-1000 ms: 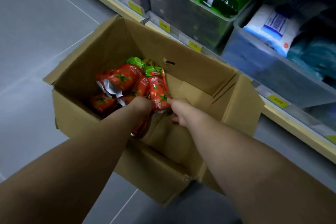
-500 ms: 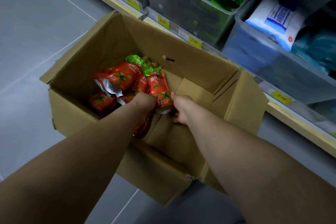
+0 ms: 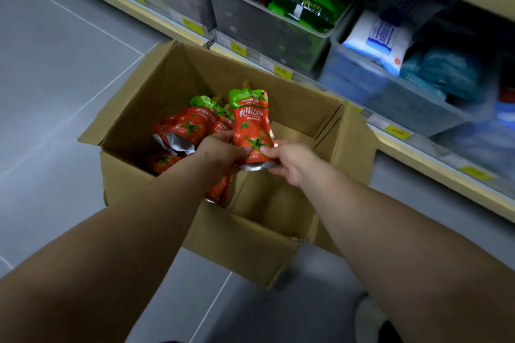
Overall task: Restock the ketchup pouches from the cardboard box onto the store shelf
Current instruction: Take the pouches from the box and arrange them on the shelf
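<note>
Compared with half a second ago, we now have one red ketchup pouch with a green top and a silver foil base (image 3: 252,131) raised upright out of the pile, where before it lay low among the others. Our left hand (image 3: 220,152) and right hand (image 3: 289,160) are close together, both clamped on this pouch's lower end, the left at its left edge and the right at its right edge, thumbs on the printed face.

The open brown cardboard box (image 3: 267,237) sits on the grey tiled floor (image 3: 55,64), its far wall just beside the pale shelf edge with yellow price tags (image 3: 281,71). The right half of the box floor is bare cardboard, so there is room there; the raised pouch's top reaches about level with the far rim.

The remaining red ketchup pouches (image 3: 184,128) lie heaped in the box's left half, just beyond and under our left hand. Clear plastic bins of packaged goods (image 3: 267,33) line the shelf behind.
</note>
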Demonstrator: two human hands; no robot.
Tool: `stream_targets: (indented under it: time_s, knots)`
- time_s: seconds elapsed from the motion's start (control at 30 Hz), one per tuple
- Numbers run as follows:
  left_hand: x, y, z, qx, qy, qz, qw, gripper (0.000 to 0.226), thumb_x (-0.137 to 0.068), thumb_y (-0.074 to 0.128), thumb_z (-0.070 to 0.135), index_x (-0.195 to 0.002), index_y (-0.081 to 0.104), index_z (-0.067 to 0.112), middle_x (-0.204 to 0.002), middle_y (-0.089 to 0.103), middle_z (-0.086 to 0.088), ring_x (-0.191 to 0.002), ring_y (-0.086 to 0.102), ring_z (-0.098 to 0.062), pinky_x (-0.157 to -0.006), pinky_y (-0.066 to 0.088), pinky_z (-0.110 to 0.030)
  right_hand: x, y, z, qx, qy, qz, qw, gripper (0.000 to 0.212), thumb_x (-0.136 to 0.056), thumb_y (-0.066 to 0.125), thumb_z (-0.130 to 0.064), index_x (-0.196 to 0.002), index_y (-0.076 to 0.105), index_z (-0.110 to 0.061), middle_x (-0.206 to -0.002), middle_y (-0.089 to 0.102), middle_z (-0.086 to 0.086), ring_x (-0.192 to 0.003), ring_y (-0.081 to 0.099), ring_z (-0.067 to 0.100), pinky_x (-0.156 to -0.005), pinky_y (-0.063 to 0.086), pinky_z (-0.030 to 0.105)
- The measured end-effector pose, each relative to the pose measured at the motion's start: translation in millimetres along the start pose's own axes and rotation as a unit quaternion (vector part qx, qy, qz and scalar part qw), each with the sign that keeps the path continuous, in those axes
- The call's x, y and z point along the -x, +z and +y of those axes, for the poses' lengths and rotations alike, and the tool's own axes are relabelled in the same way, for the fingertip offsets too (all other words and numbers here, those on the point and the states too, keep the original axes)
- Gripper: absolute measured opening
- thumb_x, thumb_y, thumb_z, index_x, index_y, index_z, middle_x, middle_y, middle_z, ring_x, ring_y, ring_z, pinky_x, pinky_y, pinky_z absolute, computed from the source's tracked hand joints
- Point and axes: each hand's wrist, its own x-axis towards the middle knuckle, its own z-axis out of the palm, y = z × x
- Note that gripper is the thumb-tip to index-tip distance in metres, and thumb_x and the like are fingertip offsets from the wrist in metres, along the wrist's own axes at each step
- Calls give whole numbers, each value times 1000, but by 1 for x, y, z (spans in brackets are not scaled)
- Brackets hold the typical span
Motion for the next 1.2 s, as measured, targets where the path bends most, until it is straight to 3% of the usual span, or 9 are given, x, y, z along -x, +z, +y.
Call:
stream_targets:
  time_s: [0.2,0.33,0.47,0.73,0.8,0.9,1.0,1.1,1.2]
  knots:
    - [56,6,29,-29,59,-71,995,70,-69,71,-11,-128,49,19,-109,65,-7,-86,65,-19,-56,54,-28,81,-18,-25,61,-90,110,988,51,-66,79,0,-107,52,-14,-102,61,2,-75,56,10,-55,40,24]
    - [98,28,49,-20,109,-138,984,62,-70,67,-15,-119,50,20,-103,68,-5,-88,66,-16,-60,53,-26,134,-40,-35,-1,-169,148,974,48,-64,75,11,-88,48,-21,-114,62,10,-97,60,24,-73,51,32]
    - [143,66,68,-42,185,-184,964,52,-76,64,-12,-118,51,17,-89,65,0,-78,64,-11,-53,54,-20,192,-71,-43,-56,-236,198,950,50,-64,68,20,-82,44,-21,-99,62,15,-92,61,28,-84,54,44]
    - [216,157,98,-123,324,-219,912,46,-80,68,1,-121,51,14,-85,68,-6,-67,63,-13,-59,54,-19,277,-145,-56,-91,-321,309,890,48,-67,66,19,-86,42,-18,-83,58,7,-69,59,18,-51,53,29]
    - [227,190,103,-117,356,-224,899,48,-78,71,7,-121,52,14,-82,67,3,-67,63,-7,-54,50,-11,289,-177,-60,-84,-347,331,873,49,-68,69,14,-101,47,-15,-92,61,11,-75,63,21,-61,58,38]
    - [234,241,105,-115,371,-236,891,53,-77,74,13,-125,53,14,-91,69,7,-81,66,-2,-65,53,-14,300,-226,-67,-56,-368,351,859,64,-69,73,6,-126,49,-12,-113,65,13,-98,64,22,-81,56,38]
    - [243,294,100,-98,373,-216,897,52,-75,75,12,-123,54,11,-93,68,5,-78,65,4,-63,53,-12,306,-277,-73,-11,-373,381,846,61,-69,75,1,-125,53,-9,-116,65,11,-105,63,22,-93,51,38]
    - [254,351,95,-103,388,-192,896,45,-75,74,8,-116,55,12,-99,70,-5,-83,68,-7,-78,57,-30,310,-330,-77,42,-393,422,816,51,-69,75,-3,-116,58,-14,-103,63,2,-93,60,18,-88,50,31]
    - [262,392,95,-115,415,-182,884,40,-77,72,8,-111,54,16,-106,69,-11,-95,67,-21,-89,53,-44,313,-368,-82,111,-418,467,771,47,-73,73,-8,-116,56,-17,-111,51,6,-94,55,21,-84,47,30]
